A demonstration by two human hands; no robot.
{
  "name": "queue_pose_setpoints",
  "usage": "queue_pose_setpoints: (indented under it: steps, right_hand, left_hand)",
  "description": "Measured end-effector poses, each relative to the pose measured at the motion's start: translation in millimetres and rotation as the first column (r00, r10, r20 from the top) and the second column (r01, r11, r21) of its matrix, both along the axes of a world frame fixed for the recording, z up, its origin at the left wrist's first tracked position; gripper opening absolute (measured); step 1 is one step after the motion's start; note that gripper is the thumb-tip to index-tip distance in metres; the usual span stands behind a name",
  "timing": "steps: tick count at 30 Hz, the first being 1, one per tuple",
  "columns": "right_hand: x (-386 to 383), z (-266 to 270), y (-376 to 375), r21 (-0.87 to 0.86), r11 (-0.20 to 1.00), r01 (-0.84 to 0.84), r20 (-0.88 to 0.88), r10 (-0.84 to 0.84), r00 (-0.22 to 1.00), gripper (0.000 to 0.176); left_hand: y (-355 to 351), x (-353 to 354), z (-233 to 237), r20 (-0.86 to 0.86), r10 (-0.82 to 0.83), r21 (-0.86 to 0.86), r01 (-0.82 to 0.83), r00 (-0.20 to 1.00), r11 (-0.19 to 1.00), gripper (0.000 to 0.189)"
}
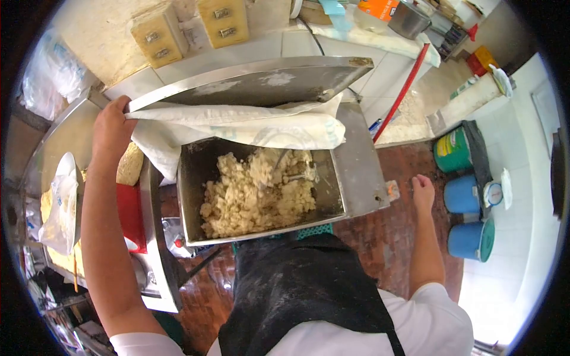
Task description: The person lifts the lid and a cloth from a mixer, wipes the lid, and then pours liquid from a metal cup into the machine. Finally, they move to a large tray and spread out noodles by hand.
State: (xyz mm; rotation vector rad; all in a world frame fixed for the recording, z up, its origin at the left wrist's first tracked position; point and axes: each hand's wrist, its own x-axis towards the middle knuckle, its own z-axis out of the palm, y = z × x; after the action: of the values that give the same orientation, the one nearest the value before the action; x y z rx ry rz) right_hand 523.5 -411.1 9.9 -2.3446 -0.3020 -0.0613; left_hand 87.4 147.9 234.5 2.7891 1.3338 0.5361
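My left hand (113, 126) grips the left end of a long metal lid (249, 83) together with the edge of a white cloth (237, 123). The lid is raised and tilted back, and the cloth hangs below it over the rear of a steel mixing trough (189, 178). Inside the trough lies lumpy, pale dough (258, 193); part of a metal mixing arm (307, 172) shows at its right. My right hand (423, 188) hangs in the air to the right of the trough, fingers curled in, with nothing visible in them.
At right, blue buckets (462, 194) and a green bucket (451, 149) stand along the wall. A red pipe (404, 89) rises behind the trough. On the left are a counter with a plastic-covered bowl (64, 202) and a red container (132, 216). Switch boxes (157, 37) hang behind.
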Motion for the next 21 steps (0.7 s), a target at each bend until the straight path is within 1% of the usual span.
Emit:
queue_pose_setpoints:
  steps: [2, 3, 5, 6, 8, 9, 11, 12, 14, 18, 20, 21]
  right_hand:
    - [2, -6, -4, -0.098, 0.995, -0.021, 0.012, 0.023, 1.0, 0.035]
    - [-2, -2, 0, -0.097, 0.995, -0.021, 0.013, 0.022, 1.0, 0.035]
    - [-11, 6, 8, -0.224, 0.974, -0.04, -0.067, 0.025, 0.997, 0.037]
    - [-10, 1, 6, -0.227, 0.973, -0.033, -0.062, 0.019, 0.998, 0.037]
    - [-7, -12, 1, -0.317, 0.943, -0.103, -0.136, 0.062, 0.989, 0.043]
    - [-10, -9, 1, -0.321, 0.942, -0.096, -0.133, 0.055, 0.99, 0.043]
    - [-17, -7, 8, -0.44, 0.891, -0.114, -0.156, 0.049, 0.987, 0.049]
    - [-18, -8, 10, -0.437, 0.891, -0.12, -0.16, 0.054, 0.986, 0.049]
    - [-19, -12, 14, -0.547, 0.825, -0.141, -0.152, 0.068, 0.986, 0.053]
    - [-17, -21, 24, -0.55, 0.824, -0.135, -0.166, 0.051, 0.985, 0.051]
    - [-12, -27, 25, -0.532, 0.825, -0.192, -0.242, 0.069, 0.968, 0.049]
    - [-10, -29, 26, -0.531, 0.824, -0.197, -0.244, 0.074, 0.967, 0.049]
  left_hand:
    - [2, -2, -1, 0.01, -0.011, -0.003, 0.011, 1.0, 1.0, 0.029]
    - [4, -3, -2, 0.011, -0.011, -0.002, 0.011, 1.0, 1.0, 0.029]
    - [9, -6, -6, 0.005, -0.051, 0.068, 0.051, 0.999, 0.996, 0.029]
    - [8, -5, -6, 0.011, -0.057, 0.066, 0.056, 0.998, 0.996, 0.029]
    - [6, -2, -3, 0.002, -0.005, 0.01, 0.004, 1.0, 1.0, 0.03]
    - [5, -1, -4, 0.005, -0.011, 0.007, 0.011, 1.0, 1.0, 0.03]
    - [5, -2, -3, 0.009, -0.005, 0.007, 0.005, 1.0, 1.0, 0.032]
    - [4, -2, -2, 0.005, 0.0, 0.009, 0.0, 1.0, 1.0, 0.032]
    - [-1, -1, -1, 0.001, 0.001, 0.037, -0.001, 1.0, 0.999, 0.032]
    - [3, -5, -3, -0.009, -0.013, 0.052, 0.013, 1.0, 0.999, 0.03]
    - [3, -4, -2, -0.018, -0.011, 0.057, 0.012, 1.0, 0.998, 0.029]
    - [3, -3, -2, -0.024, -0.012, 0.059, 0.013, 1.0, 0.998, 0.029]
